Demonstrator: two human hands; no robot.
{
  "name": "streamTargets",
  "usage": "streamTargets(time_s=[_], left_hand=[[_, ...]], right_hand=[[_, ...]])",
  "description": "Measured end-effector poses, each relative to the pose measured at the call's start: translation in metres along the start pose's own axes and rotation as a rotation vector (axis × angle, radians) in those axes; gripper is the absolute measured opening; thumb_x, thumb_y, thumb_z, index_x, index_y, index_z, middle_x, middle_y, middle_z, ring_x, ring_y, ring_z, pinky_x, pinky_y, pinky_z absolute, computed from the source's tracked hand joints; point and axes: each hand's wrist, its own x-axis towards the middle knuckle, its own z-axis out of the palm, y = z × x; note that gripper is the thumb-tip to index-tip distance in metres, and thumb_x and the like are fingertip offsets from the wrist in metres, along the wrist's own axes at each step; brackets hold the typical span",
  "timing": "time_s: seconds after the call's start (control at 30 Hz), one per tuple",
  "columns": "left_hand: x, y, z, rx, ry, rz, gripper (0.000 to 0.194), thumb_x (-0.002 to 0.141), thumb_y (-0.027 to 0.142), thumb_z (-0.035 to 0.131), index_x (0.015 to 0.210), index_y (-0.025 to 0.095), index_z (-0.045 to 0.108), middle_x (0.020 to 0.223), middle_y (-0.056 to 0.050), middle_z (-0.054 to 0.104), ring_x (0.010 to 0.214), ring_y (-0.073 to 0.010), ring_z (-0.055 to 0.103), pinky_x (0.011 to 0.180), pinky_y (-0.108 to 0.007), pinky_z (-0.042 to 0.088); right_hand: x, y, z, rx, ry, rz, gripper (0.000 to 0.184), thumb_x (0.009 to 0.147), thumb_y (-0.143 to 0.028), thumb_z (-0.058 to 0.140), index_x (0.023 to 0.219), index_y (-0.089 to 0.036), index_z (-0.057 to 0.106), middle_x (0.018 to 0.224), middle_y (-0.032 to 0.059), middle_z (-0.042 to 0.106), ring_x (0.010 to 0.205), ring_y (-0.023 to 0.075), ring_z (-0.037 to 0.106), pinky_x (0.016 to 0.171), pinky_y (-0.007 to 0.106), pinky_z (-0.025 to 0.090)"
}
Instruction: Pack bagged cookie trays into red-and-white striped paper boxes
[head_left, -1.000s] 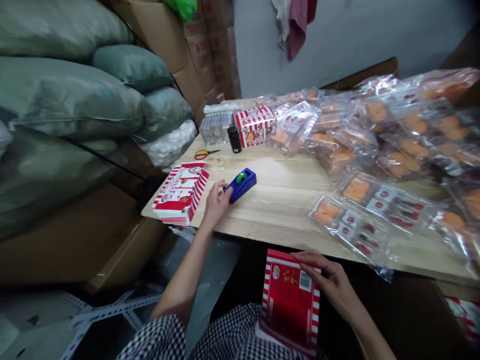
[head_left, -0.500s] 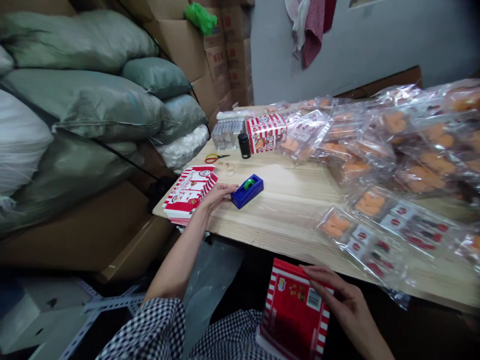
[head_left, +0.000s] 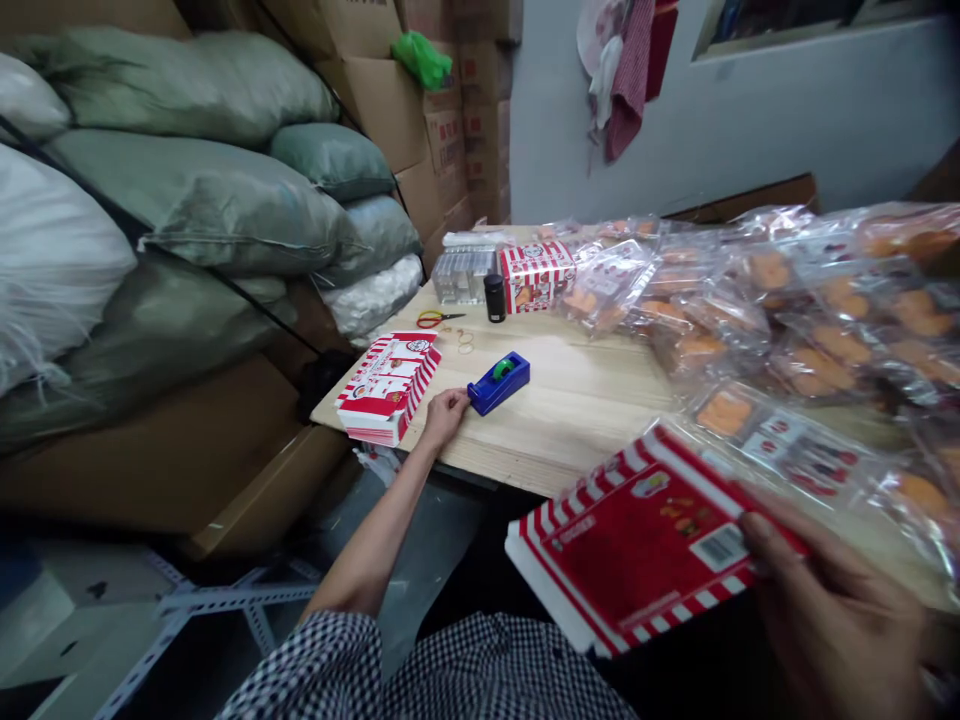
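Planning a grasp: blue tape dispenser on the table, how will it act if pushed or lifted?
The blue tape dispenser looks like rigid moulded plastic, so probably stiff, not fragile. Its long flat base on the wooden table suggests sliding rather than rolling. The tape roll sits high, so it may tip slightly if pushed up top.

packing storeroom, stacked cartons, bulging sacks
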Motion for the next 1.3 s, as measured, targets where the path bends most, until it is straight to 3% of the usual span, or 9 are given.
streamTargets(time_s=[0.07,0.13,0.27,0.5,0.63,0.83,1.0,1.2,1.3], left_hand=[[-0.007,0.009,0.001,0.038,0.063,0.024,0.019,0.069,0.031,0.075,0.062,0.016,0.067,0.098,-0.012,0.075,0.096,-0.0256,0.066,0.095,-0.04,0.048],[-0.021,0.027,0.005,0.049,0.112,0.055,0.018,0.072,0.033,0.073,0.067,0.016,0.068,0.095,-0.011,0.074,0.089,-0.023,0.066,0.09,-0.038,0.05],[-0.068,0.09,0.034,-0.016,0.127,0.12,0.024,0.085,0.041,0.065,0.085,0.017,0.068,0.083,-0.003,0.069,0.076,-0.0164,0.064,0.078,-0.03,0.054],[-0.147,0.178,0.108,-0.276,-0.205,0.052,0.018,0.087,0.038,0.069,0.087,0.021,0.073,0.073,-0.002,0.068,0.067,-0.0156,0.064,0.068,-0.028,0.054],[-0.144,0.176,0.127,-0.429,-0.245,-0.024,0.026,0.084,0.036,0.074,0.106,0.023,0.074,0.074,-0.002,0.071,0.067,-0.015,0.065,0.071,-0.029,0.056],[-0.135,0.164,0.139,-0.615,-0.283,-0.175,0.089,0.078,0.032,0.079,0.153,0.021,0.032,0.073,0.0,0.073,0.061,-0.0121,0.067,0.069,-0.026,0.057],[-0.134,0.16,0.143,-0.636,-0.286,-0.213,0.096,0.076,0.031,0.081,0.154,0.018,0.026,0.068,0.0,0.072,0.055,-0.0129,0.066,0.061,-0.024,0.055],[-0.132,0.157,0.147,-0.638,-0.29,-0.221,0.089,0.076,0.038,0.08,0.15,0.022,0.032,0.075,-0.001,0.074,0.062,-0.0148,0.069,0.067,-0.027,0.056],[-0.124,0.145,0.149,-0.509,-0.331,-0.233,0.09,0.075,0.042,0.081,0.149,0.022,0.033,0.071,0.0,0.071,0.058,-0.0147,0.066,0.063,-0.027,0.053]], right_hand=[[0.008,-0.031,0.01,-0.004,0.216,-0.124,0.03,0.082,-0.033,0.078,0.112,-0.034,0.077,0.119,0.0078,0.074,0.115,0.0332,0.067,0.108,0.056,0.048],[0.017,-0.047,0.023,-0.055,0.238,-0.274,0.025,0.083,-0.03,0.077,0.108,-0.032,0.078,0.114,0.0077,0.075,0.11,0.0319,0.068,0.107,0.057,0.047],[0.031,-0.029,0.057,-0.088,0.035,-0.575,0.02,0.09,-0.023,0.069,0.108,-0.027,0.077,0.11,0.0069,0.075,0.102,0.0256,0.07,0.097,0.051,0.054],[0.022,-0.003,0.087,-0.234,-0.236,-0.592,0.032,0.098,-0.016,0.054,0.121,-0.03,0.069,0.13,0.0086,0.065,0.118,0.0257,0.064,0.097,0.047,0.057],[0.022,-0.017,0.087,-0.255,-0.252,-0.576,0.022,0.098,-0.022,0.056,0.113,-0.029,0.071,0.12,0.0096,0.067,0.11,0.0253,0.067,0.089,0.043,0.061],[0.023,-0.011,0.083,-0.256,-0.253,-0.585,0.028,0.098,-0.018,0.055,0.123,-0.027,0.064,0.12,0.0096,0.067,0.113,0.0245,0.065,0.095,0.042,0.058],[0.022,-0.006,0.079,-0.308,-0.308,-0.625,0.049,0.099,-0.015,0.052,0.145,-0.034,0.047,0.131,0.0086,0.061,0.123,0.024,0.06,0.103,0.046,0.052],[0.037,-0.003,0.073,-0.382,-0.437,-0.678,0.049,0.1,-0.015,0.047,0.144,-0.036,0.05,0.136,0.009,0.058,0.137,0.0276,0.049,0.119,0.064,0.028],[0.046,-0.005,0.07,-0.36,-0.472,-0.615,0.047,0.1,-0.017,0.048,0.144,-0.035,0.052,0.132,0.0098,0.059,0.135,0.0277,0.051,0.118,0.065,0.028]])
